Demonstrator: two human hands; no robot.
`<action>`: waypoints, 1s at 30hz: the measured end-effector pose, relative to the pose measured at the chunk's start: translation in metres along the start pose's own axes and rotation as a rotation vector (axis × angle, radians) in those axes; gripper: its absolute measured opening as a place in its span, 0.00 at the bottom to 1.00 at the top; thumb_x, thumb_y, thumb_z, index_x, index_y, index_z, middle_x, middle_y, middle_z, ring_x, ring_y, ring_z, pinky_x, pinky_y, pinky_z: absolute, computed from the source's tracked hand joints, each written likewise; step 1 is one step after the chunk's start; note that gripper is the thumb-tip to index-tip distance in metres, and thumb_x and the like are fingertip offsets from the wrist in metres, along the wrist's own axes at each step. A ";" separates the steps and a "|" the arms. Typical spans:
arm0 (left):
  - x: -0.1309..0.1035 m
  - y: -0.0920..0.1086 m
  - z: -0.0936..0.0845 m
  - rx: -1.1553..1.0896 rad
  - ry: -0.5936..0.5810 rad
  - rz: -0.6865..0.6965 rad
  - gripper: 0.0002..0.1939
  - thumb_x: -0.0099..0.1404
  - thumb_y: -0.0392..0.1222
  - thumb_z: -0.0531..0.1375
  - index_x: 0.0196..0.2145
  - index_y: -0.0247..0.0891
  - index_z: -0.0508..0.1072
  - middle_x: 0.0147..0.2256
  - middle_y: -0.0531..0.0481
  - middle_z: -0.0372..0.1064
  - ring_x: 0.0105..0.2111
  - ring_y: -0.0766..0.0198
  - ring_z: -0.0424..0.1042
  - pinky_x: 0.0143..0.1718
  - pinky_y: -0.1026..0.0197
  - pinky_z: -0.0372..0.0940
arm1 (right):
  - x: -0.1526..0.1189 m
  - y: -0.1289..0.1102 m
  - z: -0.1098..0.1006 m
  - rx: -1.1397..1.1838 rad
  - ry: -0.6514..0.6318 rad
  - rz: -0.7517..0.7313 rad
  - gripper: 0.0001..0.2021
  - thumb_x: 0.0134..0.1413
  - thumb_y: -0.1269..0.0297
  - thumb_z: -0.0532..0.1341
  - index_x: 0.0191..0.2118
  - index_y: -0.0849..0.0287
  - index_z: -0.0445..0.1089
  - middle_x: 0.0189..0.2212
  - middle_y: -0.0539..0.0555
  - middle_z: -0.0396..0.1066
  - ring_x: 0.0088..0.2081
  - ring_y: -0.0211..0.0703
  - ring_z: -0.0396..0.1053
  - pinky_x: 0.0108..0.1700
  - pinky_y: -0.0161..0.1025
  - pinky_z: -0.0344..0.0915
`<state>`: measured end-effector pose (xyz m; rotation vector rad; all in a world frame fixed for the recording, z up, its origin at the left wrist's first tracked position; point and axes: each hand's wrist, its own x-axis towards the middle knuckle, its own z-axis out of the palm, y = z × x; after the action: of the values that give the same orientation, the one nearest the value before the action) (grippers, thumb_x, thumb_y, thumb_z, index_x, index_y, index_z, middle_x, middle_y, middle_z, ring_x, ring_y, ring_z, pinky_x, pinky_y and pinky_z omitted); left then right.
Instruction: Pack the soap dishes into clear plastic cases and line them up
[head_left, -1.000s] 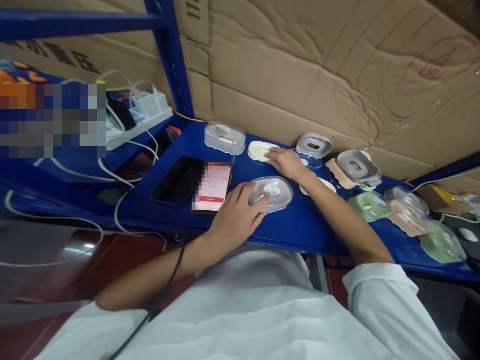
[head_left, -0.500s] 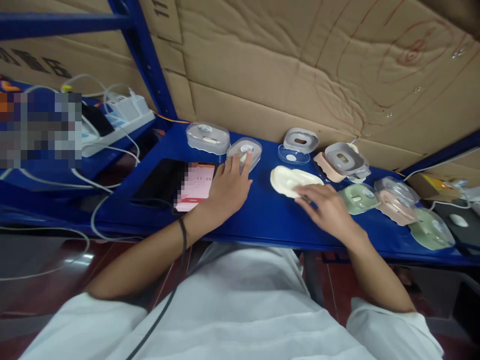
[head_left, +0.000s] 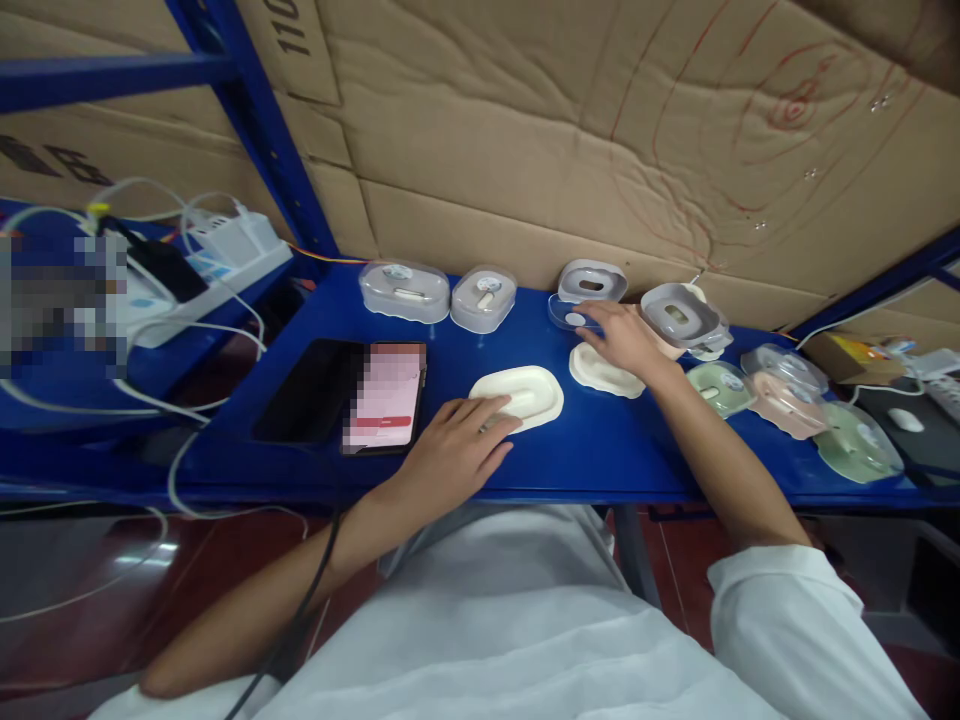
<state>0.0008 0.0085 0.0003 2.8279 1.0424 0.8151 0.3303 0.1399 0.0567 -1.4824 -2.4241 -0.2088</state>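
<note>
My left hand (head_left: pixel 459 445) lies over the left end of a cream oval dish (head_left: pixel 536 390), with its fingers spread on the piece and the thumb by the near edge. Farther right, my right hand (head_left: pixel 624 335) reaches across a second cream oval piece (head_left: pixel 600 372). Its thumb and fingers sit around the right end of a clear plastic lid (head_left: pixel 564 312) marked with a round white sticker. Just behind that lid stands a grey oval box part (head_left: pixel 600 270) with a slot. The far end of the lid's grip is partly hidden by the fingers.
Two grey boxes with clear covers, a longer one (head_left: pixel 405 297) and a shorter one (head_left: pixel 484 305), stand at the back left. A lit phone (head_left: pixel 386 400) lies left. Grey (head_left: pixel 679 310), green (head_left: pixel 720 385) and pink (head_left: pixel 787 400) boxes crowd the right. Cardboard (head_left: pixel 480 150) backs the blue table (head_left: pixel 420 465).
My left hand has come off the short grey box onto a cream piece. The two cream pieces now lie apart. My right hand has moved back from them to the clear lid.
</note>
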 end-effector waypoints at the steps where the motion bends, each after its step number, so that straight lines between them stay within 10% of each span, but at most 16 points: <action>1: 0.000 -0.001 0.001 -0.004 0.010 0.001 0.13 0.79 0.38 0.57 0.55 0.40 0.77 0.62 0.40 0.72 0.57 0.48 0.75 0.58 0.44 0.69 | 0.006 0.007 0.003 -0.025 -0.018 0.022 0.20 0.71 0.60 0.60 0.63 0.59 0.75 0.63 0.64 0.74 0.64 0.64 0.71 0.65 0.61 0.66; 11: -0.004 -0.007 -0.001 -0.044 0.080 -0.006 0.09 0.78 0.35 0.55 0.46 0.39 0.76 0.56 0.42 0.75 0.52 0.49 0.75 0.52 0.46 0.69 | 0.052 0.027 0.014 -0.292 0.142 0.264 0.32 0.66 0.65 0.61 0.73 0.67 0.59 0.65 0.74 0.67 0.64 0.70 0.65 0.65 0.67 0.58; 18: -0.004 -0.006 0.000 -0.113 0.075 -0.058 0.12 0.76 0.34 0.57 0.54 0.39 0.73 0.63 0.37 0.66 0.57 0.46 0.74 0.56 0.42 0.72 | 0.052 0.039 0.004 -0.199 0.087 0.150 0.17 0.64 0.64 0.64 0.57 0.60 0.75 0.56 0.67 0.74 0.58 0.65 0.69 0.58 0.59 0.64; 24: -0.005 -0.006 0.005 -0.223 0.189 -0.205 0.35 0.73 0.36 0.63 0.72 0.40 0.56 0.75 0.29 0.44 0.70 0.38 0.61 0.66 0.37 0.68 | -0.009 -0.045 -0.003 -0.131 0.267 -0.202 0.14 0.71 0.63 0.60 0.57 0.57 0.75 0.47 0.61 0.79 0.47 0.57 0.73 0.49 0.52 0.64; 30: -0.007 -0.007 0.009 -0.219 0.101 -0.180 0.32 0.78 0.39 0.57 0.75 0.45 0.53 0.76 0.31 0.44 0.75 0.39 0.53 0.70 0.34 0.62 | -0.055 -0.116 -0.001 0.153 -0.037 -0.508 0.21 0.73 0.56 0.62 0.65 0.56 0.72 0.57 0.61 0.78 0.54 0.54 0.74 0.56 0.51 0.65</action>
<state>-0.0041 0.0113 -0.0118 2.4943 1.1232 0.9942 0.2513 0.0400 0.0433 -0.7944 -2.7340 -0.0962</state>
